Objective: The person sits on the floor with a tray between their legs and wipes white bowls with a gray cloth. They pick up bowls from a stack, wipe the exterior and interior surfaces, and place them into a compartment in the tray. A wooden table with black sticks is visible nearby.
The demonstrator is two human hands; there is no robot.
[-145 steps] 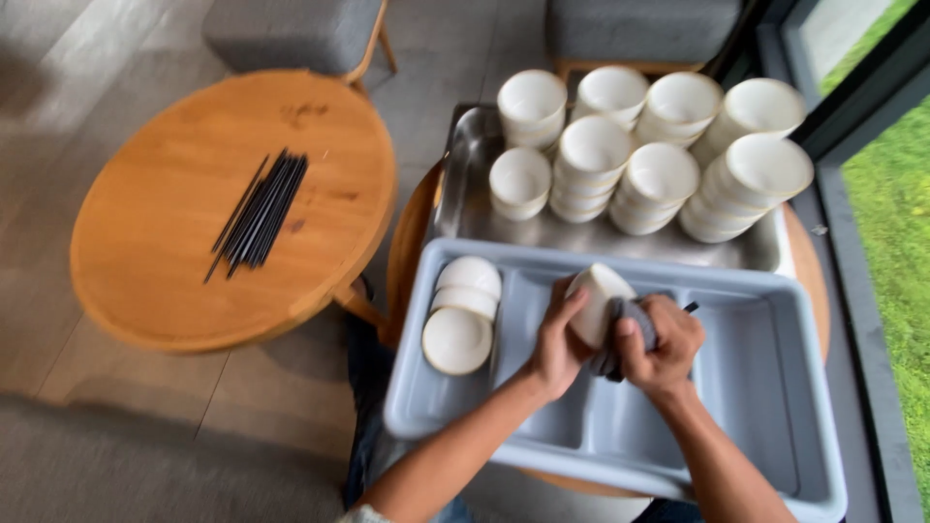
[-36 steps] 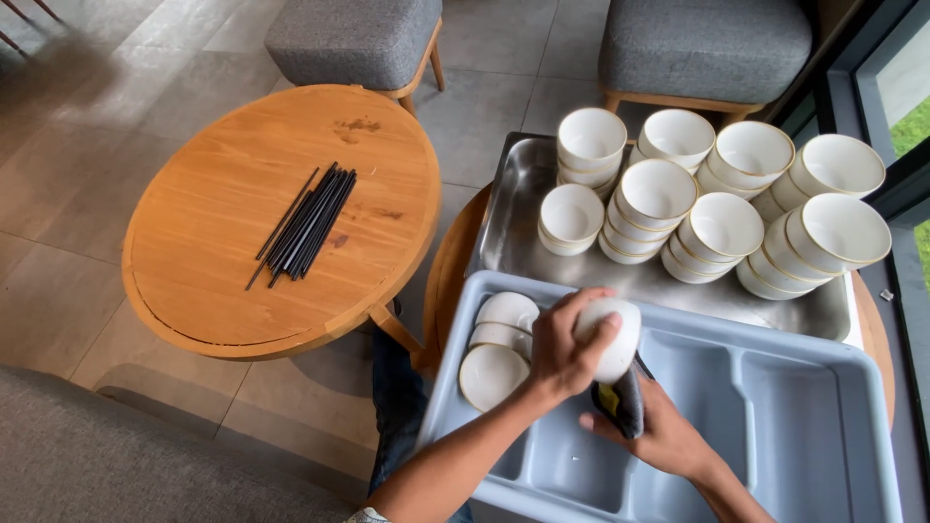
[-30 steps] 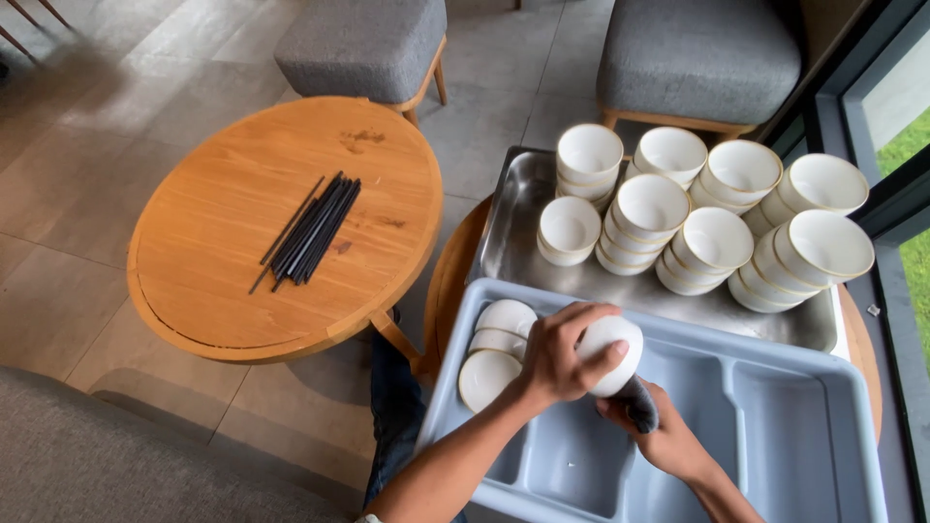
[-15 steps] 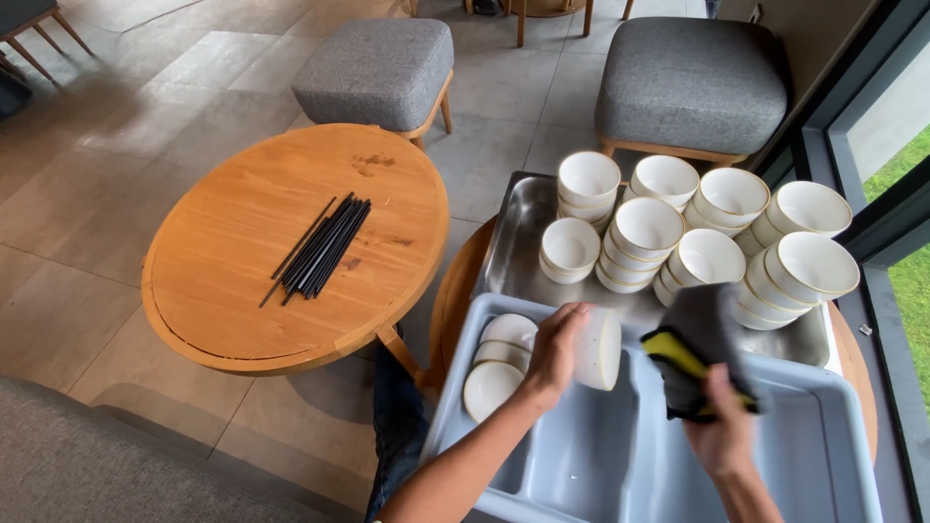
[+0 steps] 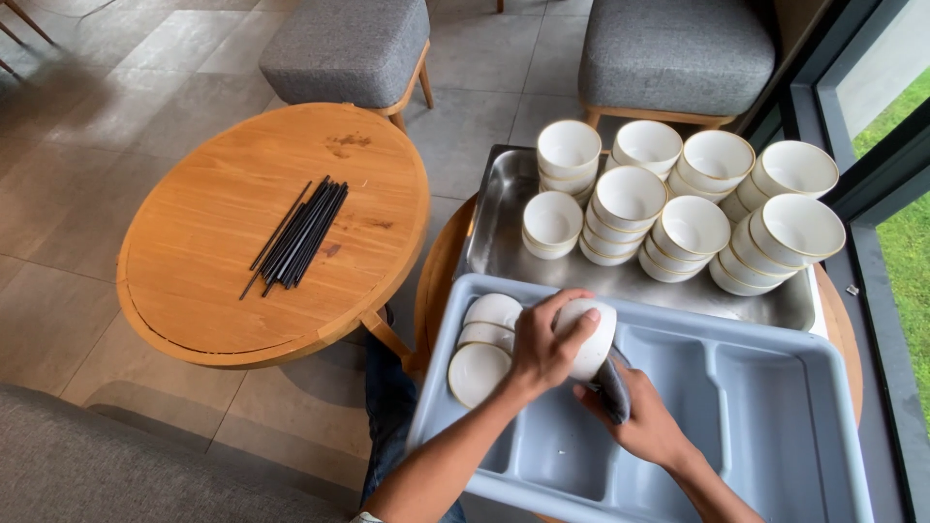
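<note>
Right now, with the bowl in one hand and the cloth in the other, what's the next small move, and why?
Probably turn the bowl a little in the left hand so the cloth reaches a fresh patch. The right hand presses the cloth against the bowl's underside over the grey bin, so only that side is being wiped. Three more bowls lie in the bin's left compartment.

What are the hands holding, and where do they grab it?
The left hand grips a white bowl around its outer wall. The right hand holds a dark cloth bunched against the bowl's underside.
</note>
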